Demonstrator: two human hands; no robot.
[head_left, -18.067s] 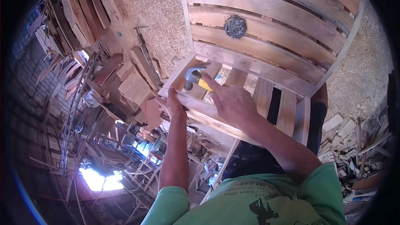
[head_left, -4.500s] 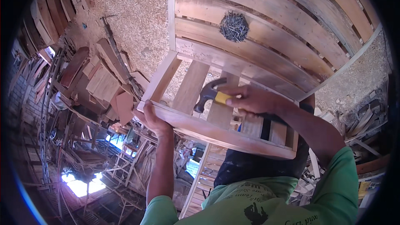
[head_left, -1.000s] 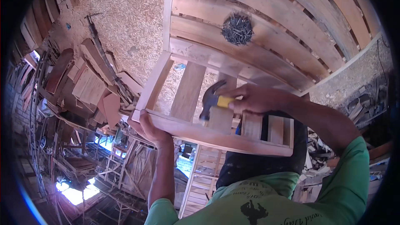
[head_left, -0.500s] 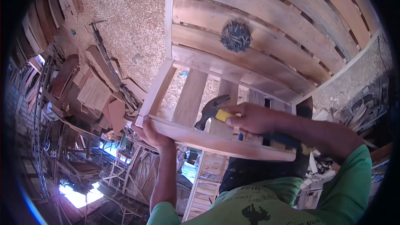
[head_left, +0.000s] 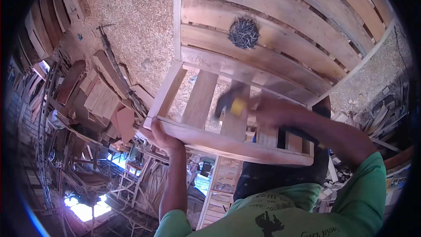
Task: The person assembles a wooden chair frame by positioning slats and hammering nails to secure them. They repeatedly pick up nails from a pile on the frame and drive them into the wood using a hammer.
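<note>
A small slatted wooden frame (head_left: 206, 138) rests on a larger wooden pallet (head_left: 272, 39). My left hand (head_left: 161, 138) grips the frame's near left corner from below. My right hand (head_left: 274, 110) is shut on a hammer with a yellow and black handle; the hammer head (head_left: 224, 102) is blurred above the middle slat. A pile of dark nails (head_left: 244, 33) lies on the pallet beyond the frame.
Sawdust (head_left: 131, 26) covers the ground at the left of the pallet. Stacked boards and offcuts (head_left: 101, 96) lie at the left. More scrap wood (head_left: 377, 114) lies at the right. Wooden ladders and crates (head_left: 219, 180) stand below the frame.
The hammer has swung up and left over the middle slat and is now blurred. My left hand stays at the frame's corner.
</note>
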